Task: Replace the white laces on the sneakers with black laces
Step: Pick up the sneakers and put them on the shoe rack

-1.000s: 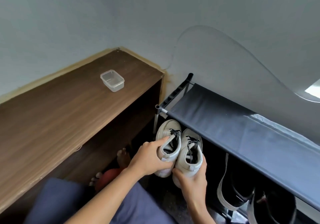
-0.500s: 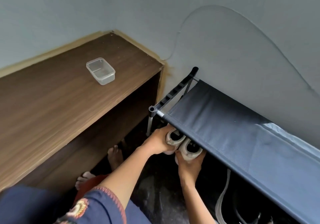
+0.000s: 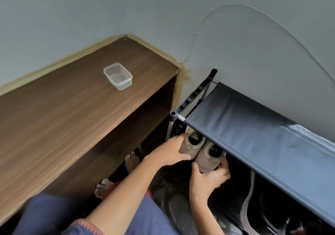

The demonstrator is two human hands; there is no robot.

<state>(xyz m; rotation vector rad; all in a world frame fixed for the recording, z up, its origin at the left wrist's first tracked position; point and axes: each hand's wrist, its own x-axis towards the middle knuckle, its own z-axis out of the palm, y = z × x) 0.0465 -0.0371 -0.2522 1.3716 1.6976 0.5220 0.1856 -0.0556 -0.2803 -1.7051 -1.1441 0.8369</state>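
Two white sneakers sit side by side under the top shelf of the shoe rack (image 3: 253,135), heels toward me. My left hand (image 3: 170,151) rests on the heel of the left sneaker (image 3: 193,144), thumb and fingers around it. My right hand (image 3: 208,176) cups the heel of the right sneaker (image 3: 206,158) from below. The dark fabric shelf hides the front halves of both shoes, so their laces cannot be seen.
A brown wooden shelf unit (image 3: 72,116) stands at the left with a clear plastic container (image 3: 118,76) on top. Dark shoes (image 3: 272,216) sit lower in the rack at the right. My bare feet (image 3: 132,162) are on the floor beside the unit.
Both hands have pushed the pair of sneakers forward and under the rack's fabric shelf. A second ago the shoes and their black laces were in full view in front of the rack.
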